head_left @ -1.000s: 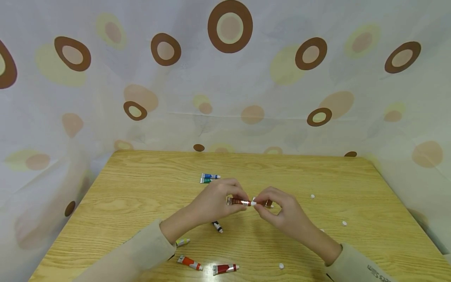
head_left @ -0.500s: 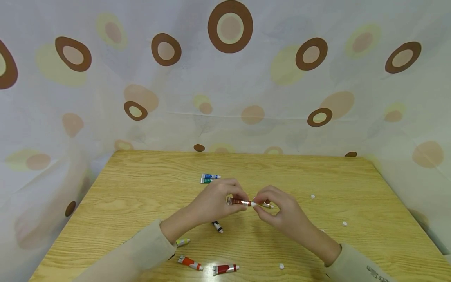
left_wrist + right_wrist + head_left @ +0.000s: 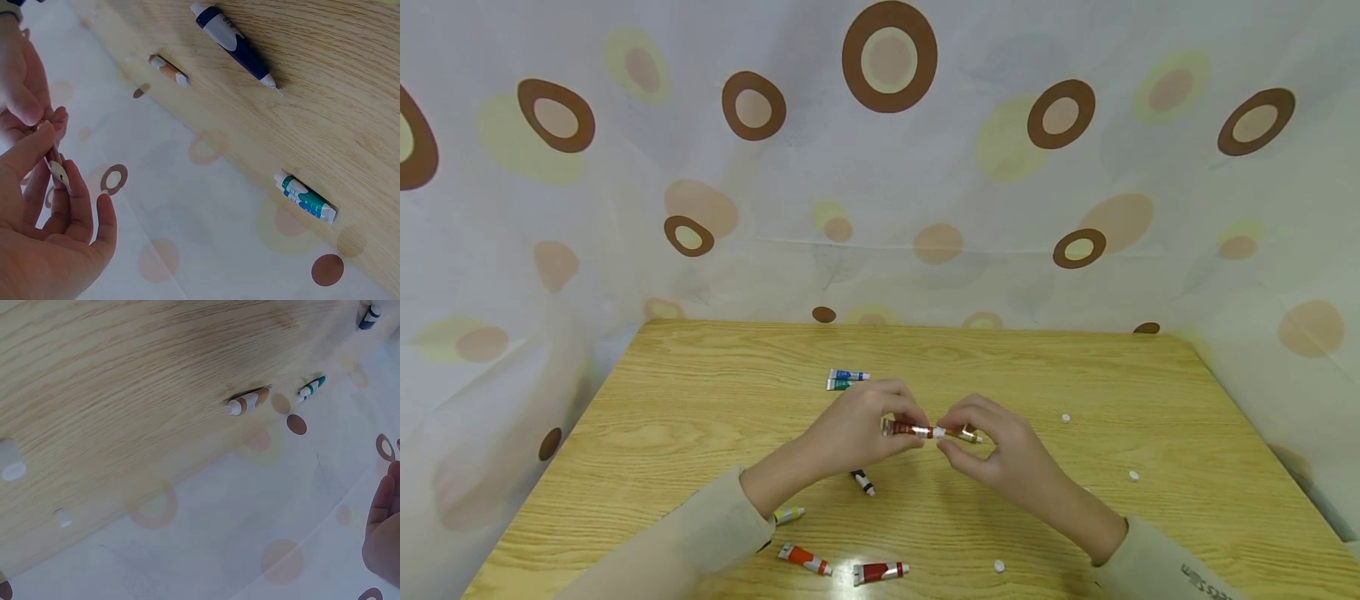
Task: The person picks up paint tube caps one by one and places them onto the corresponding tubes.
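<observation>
A reddish-brown paint tube (image 3: 904, 428) is held level above the table by my left hand (image 3: 859, 427), thumb and fingers gripping its sides. The tube's white cap end (image 3: 939, 433) points right, and the fingertips of my right hand (image 3: 1003, 446) pinch it. In the left wrist view, the crimped end of the tube (image 3: 59, 174) shows between the fingers of the left hand (image 3: 53, 231). Past the right hand lies an ochre-brown paint tube (image 3: 967, 436), partly covered by the fingers.
Blue (image 3: 847, 376) and green (image 3: 839, 385) tubes lie behind the left hand. Nearer are dark navy (image 3: 862, 482), yellow-green (image 3: 789, 515), orange (image 3: 805, 559) and red (image 3: 881, 572) tubes. Several loose white caps, such as one cap (image 3: 998, 567), lie rightward. Patterned cloth (image 3: 887, 250) surrounds the table.
The right fingertips have shifted slightly around the cap end, and more of the ochre-brown tube shows behind them. The left hand and the tube it holds stay nearly still.
</observation>
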Tool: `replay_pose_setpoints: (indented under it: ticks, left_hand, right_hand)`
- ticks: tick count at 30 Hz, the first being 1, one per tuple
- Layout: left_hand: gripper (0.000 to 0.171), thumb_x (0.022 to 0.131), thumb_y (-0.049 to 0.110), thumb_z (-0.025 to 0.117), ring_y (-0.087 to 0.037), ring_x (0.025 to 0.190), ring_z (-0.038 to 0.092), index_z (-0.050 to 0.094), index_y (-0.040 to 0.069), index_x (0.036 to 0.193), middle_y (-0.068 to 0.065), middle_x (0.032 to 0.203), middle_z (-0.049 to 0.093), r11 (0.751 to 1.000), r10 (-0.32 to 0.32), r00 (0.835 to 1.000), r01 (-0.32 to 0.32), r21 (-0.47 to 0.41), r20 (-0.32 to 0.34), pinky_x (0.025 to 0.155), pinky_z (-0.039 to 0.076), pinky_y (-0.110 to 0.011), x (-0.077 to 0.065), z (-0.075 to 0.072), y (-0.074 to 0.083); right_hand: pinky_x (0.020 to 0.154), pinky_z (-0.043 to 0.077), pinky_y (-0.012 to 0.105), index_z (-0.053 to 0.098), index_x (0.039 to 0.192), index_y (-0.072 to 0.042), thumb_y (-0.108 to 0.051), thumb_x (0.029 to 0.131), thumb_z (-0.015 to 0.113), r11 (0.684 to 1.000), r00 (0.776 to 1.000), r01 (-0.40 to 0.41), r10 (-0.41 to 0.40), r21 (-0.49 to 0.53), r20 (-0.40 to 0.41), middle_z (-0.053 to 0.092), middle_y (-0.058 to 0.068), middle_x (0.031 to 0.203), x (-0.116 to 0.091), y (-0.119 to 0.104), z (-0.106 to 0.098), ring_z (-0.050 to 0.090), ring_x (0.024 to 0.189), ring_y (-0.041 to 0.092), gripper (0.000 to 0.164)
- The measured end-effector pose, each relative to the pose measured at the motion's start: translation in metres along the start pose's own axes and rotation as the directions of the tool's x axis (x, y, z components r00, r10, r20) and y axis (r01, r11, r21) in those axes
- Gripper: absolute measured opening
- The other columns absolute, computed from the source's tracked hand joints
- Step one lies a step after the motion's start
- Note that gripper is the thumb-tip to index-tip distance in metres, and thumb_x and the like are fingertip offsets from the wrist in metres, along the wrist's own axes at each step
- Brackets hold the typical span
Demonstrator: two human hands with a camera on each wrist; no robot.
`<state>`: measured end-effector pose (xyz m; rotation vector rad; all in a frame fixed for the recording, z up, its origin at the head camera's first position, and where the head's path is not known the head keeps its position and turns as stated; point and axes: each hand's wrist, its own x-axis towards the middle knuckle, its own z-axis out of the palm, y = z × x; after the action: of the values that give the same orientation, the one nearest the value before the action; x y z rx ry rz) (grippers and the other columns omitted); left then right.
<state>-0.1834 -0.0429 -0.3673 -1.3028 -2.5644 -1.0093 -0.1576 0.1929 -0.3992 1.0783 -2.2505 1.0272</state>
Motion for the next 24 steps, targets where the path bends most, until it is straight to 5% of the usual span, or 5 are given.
replay_pose_setpoints:
  ticks: [24]
  left_hand:
    - [0.009, 0.089, 0.018, 0.083, -0.001, 0.076, 0.062, 0.081, 0.015, 0.097, 0.004, 0.092, 0.071, 0.999, 0.004, 1.000, -0.004, 0.044, 0.003, 0.069, 0.049, -0.010, -0.0011, -0.0006, 0.0006]
  right_hand:
    - [0.083, 0.052, 0.008, 0.071, 0.101, -0.008, 0.004, 0.079, 0.082, 0.995, 0.997, 0.073, -0.073, -0.064, 0.004, 0.069, 0.000, 0.098, 0.0002, 0.0007, 0.0007, 0.066, 0.084, 0.012, 0.028]
